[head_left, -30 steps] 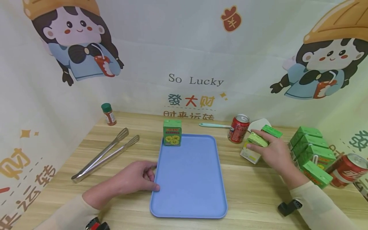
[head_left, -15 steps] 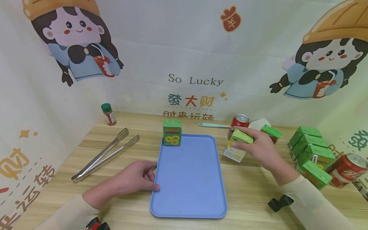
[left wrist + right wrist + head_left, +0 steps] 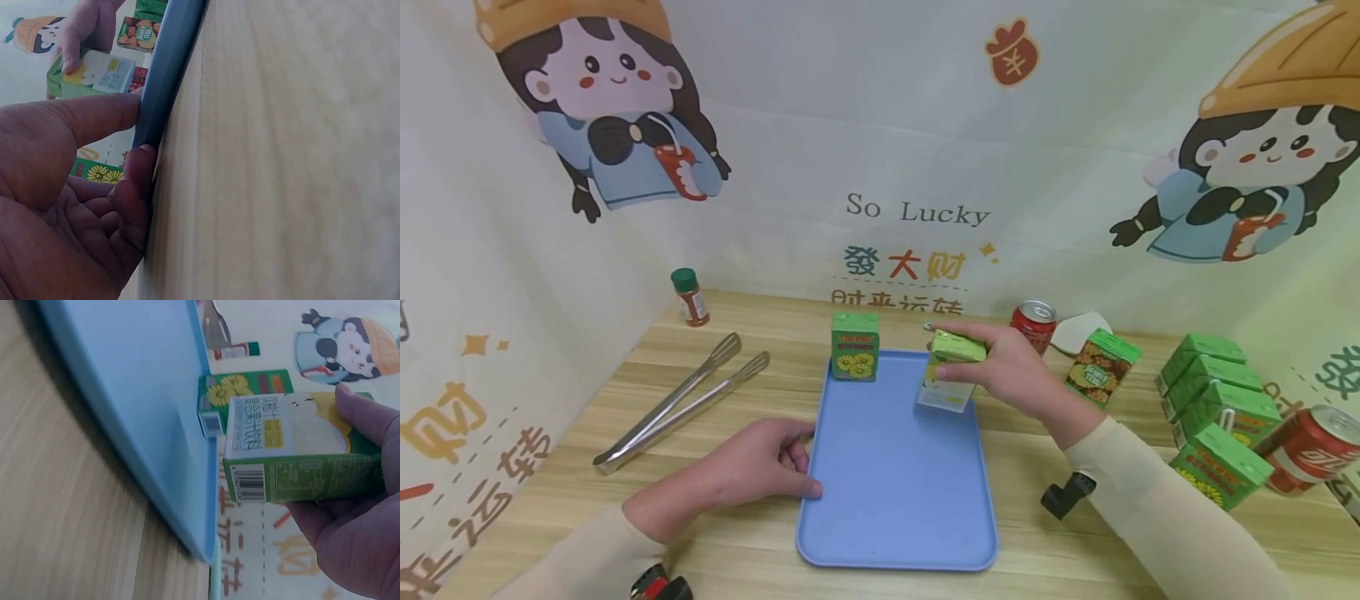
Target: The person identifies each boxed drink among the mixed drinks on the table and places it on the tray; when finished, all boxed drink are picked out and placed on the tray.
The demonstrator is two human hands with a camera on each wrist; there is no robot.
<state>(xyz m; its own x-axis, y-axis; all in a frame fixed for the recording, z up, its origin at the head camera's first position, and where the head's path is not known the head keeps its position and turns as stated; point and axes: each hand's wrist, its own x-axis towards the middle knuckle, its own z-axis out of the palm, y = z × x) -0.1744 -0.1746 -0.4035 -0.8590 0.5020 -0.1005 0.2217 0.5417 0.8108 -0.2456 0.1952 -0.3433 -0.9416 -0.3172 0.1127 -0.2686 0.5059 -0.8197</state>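
Carton (image 3: pixel 946 395) in right hand (image 3: pixel 1011 369) hangs over tray (image 3: pixel 895 492) near flower-printed box (image 3: pixel 854 352).

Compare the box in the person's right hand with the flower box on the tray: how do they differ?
The held box has a pale white-and-yellow front; the flower box is deeper green with yellow flowers. The right hand grips the held box, while the flower box stands upright on the tray, untouched by either hand. Both are cartons with green tops.
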